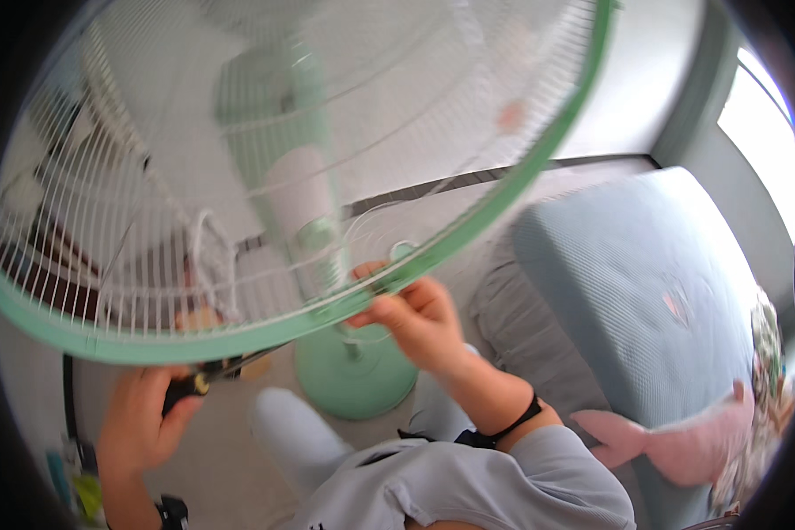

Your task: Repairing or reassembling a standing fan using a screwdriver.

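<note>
A standing fan's round grille, with thin white wires and a pale green rim (155, 350), spreads across the upper left. My left hand (137, 428) is closed round the dark handle of a screwdriver (184, 393), below the rim. The metal shaft points right and upward, toward the rim's lower edge near my right hand (420, 322). The thumb and fingers of that hand pinch the rim; any small part between them is too small to make out. Behind the wires show the blurred green motor housing (269, 97) and the stand, rising from a round green base (353, 393).
At the right lies a bed or mattress with a light blue cover (609, 265), with a pink fish-tailed plush toy (689, 442) on it. A white rack (212, 265) shows through the grille. Yellow-green and blue items (87, 495) stand at the lower left.
</note>
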Demonstrator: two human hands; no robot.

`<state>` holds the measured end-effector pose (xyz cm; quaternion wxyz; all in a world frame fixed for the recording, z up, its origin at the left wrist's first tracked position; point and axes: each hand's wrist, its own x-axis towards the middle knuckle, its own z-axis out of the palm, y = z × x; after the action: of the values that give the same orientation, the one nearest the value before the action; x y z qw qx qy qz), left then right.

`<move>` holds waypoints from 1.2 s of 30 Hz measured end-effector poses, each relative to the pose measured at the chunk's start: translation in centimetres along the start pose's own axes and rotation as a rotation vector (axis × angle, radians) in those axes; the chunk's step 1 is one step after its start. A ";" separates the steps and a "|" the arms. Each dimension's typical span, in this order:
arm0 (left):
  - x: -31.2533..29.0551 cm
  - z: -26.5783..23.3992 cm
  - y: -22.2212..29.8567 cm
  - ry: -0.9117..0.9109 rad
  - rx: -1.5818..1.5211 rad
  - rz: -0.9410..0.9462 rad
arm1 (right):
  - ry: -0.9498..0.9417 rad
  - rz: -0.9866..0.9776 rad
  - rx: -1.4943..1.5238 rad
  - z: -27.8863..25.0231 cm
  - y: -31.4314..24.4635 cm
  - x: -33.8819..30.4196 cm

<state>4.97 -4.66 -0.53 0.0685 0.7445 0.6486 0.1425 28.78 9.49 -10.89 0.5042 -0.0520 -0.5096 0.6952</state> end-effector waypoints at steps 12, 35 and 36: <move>1.5 -0.8 0.3 -0.241 0.133 0.015 | -0.092 -0.016 0.088 0.5 -1.3 0.0; 1.4 -0.1 0.1 -0.136 0.019 -0.063 | -0.118 -0.015 0.103 0.3 -0.7 0.1; 1.4 -0.2 0.0 -0.171 0.034 -0.007 | -0.114 -0.016 0.093 0.4 -0.6 0.2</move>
<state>5.06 -3.27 -0.13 0.1117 0.7527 0.6454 0.0672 28.91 9.36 -10.17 0.4819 0.0152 -0.5049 0.7160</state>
